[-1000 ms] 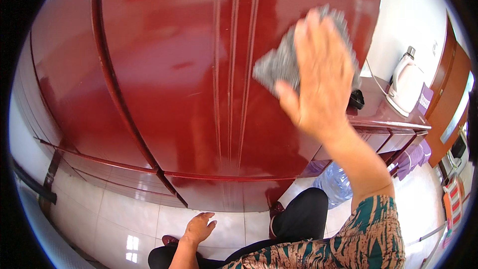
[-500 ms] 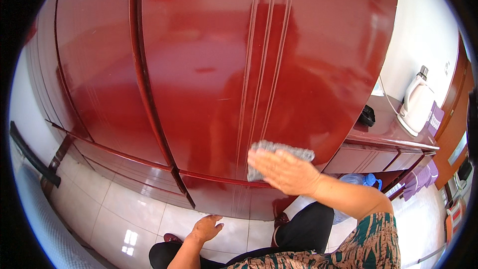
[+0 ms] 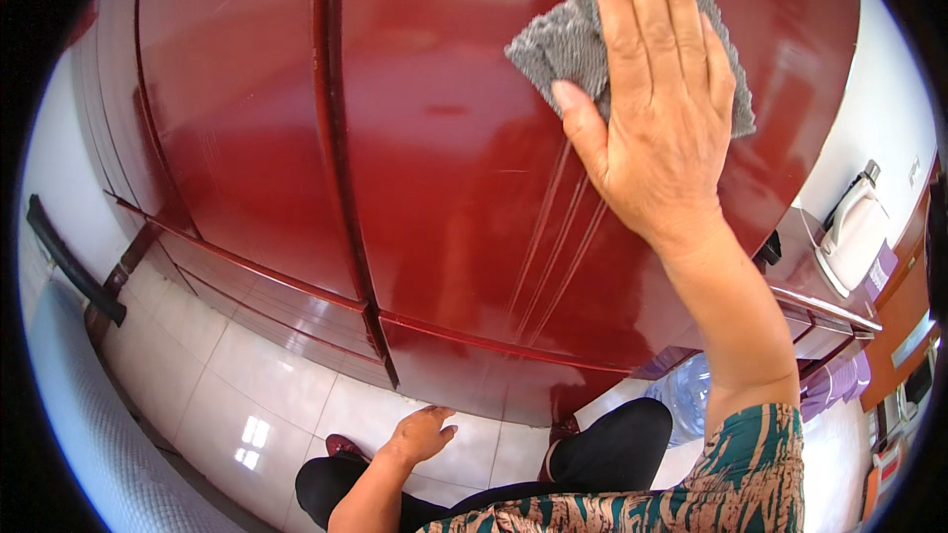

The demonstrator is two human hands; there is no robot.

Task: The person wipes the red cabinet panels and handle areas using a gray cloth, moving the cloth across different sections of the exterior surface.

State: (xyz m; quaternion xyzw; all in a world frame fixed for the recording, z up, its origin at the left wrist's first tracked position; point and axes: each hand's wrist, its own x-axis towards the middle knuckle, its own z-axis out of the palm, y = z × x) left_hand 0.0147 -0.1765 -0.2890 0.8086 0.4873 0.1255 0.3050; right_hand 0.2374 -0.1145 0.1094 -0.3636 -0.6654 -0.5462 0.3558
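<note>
My right hand [image 3: 664, 109] presses a grey, ribbed cloth [image 3: 568, 49] with zigzag edges against a glossy dark red cabinet door [image 3: 444, 207]. Its fingers lie long and flat over the cloth and point up, with the thumb out to the left. The cloth is held between palm and door, and its middle is hidden under the hand. Low down, in front of the cabinet's base, my left hand [image 3: 423, 434] hangs above the tiled floor. Its thumb stands apart from the slightly bent fingers, and nothing shows in it.
On the right, a white kettle [image 3: 851, 242] stands on a red-brown counter [image 3: 805, 281]. Under it are a clear blue water jug [image 3: 681, 395] and a purple cloth [image 3: 834, 385]. A light blue padded surface [image 3: 94, 415] curves along the left. White tiles [image 3: 262, 375] cover the floor.
My right hand has slid the cloth from low on the door up toward its top, and the fingers now point upward. The view has shifted slightly; my left hand stays low.
</note>
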